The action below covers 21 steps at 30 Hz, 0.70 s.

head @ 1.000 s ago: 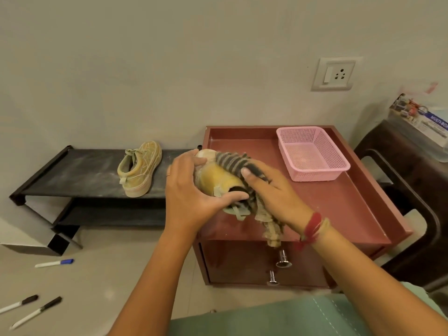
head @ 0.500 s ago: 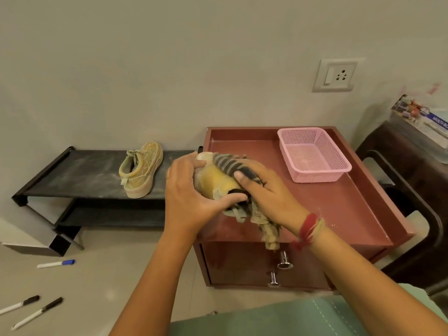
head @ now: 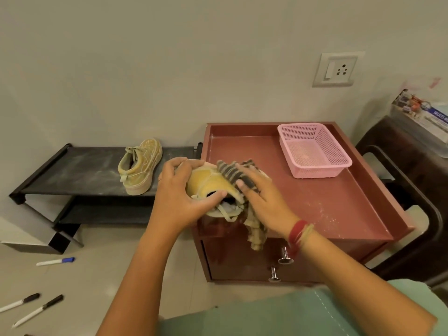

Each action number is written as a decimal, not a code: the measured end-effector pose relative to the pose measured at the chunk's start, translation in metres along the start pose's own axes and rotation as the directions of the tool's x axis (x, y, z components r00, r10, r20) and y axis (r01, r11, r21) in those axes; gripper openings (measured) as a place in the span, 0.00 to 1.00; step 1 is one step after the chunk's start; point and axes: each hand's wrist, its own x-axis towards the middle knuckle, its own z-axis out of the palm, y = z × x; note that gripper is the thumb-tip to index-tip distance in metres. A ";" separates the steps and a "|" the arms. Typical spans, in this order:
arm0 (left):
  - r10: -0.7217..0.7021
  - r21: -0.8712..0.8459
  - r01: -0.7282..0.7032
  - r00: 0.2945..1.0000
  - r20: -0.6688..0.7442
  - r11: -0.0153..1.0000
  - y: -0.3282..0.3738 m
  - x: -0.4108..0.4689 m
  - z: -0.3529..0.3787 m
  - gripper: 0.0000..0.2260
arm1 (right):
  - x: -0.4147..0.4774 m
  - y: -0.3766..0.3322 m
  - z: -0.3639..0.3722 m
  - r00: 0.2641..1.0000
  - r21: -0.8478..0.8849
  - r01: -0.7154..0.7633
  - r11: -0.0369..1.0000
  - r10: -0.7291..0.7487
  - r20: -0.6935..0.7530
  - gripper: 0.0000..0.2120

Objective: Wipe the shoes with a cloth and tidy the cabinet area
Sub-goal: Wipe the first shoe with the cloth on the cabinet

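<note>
Both hands work over the front-left corner of the red cabinet point(head: 315, 202). Left hand point(head: 181, 195) grips the yellow shoe point(head: 206, 183), fingers curled round its far side and thumb across the opening; the shoe is held tilted just above the cabinet top. Right hand point(head: 261, 197) lies with fingers spread and fairly straight, pressing the striped cloth point(head: 232, 173) onto the shoe's upper; the cloth's loose end hangs past the cabinet's front edge. Hands are close together, the shoe between them. Second shoe point(head: 140, 166) stands on the black rack point(head: 72, 170) left of the cabinet. Pink basket point(head: 312, 151) sits at the cabinet's back right. Three markers point(head: 55, 261) lie on the floor, left of the cabinet.
</note>
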 end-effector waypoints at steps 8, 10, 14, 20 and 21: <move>0.072 0.044 -0.071 0.997 -0.020 0.997 -0.003 -0.003 -0.001 0.32 | 0.001 0.003 0.008 0.999 0.033 -0.032 0.999 0.032 -0.003 0.19; 0.114 0.063 -0.111 0.993 -0.042 0.992 0.001 -0.004 0.001 0.32 | 0.004 -0.001 0.003 0.999 -0.001 -0.022 1.000 0.021 -0.046 0.18; 0.193 0.089 -0.188 0.980 -0.056 0.978 0.004 -0.005 0.003 0.31 | -0.005 -0.007 0.004 0.992 0.131 0.125 0.984 -0.127 0.003 0.14; 0.223 0.077 -0.216 0.971 -0.088 0.973 0.011 -0.005 0.006 0.30 | -0.014 0.002 0.000 0.992 0.010 0.108 0.994 -0.107 -0.072 0.20; 0.246 0.084 -0.239 0.965 -0.088 0.967 0.011 -0.005 0.008 0.29 | -0.020 -0.003 0.003 0.987 0.043 0.161 0.986 -0.159 -0.028 0.18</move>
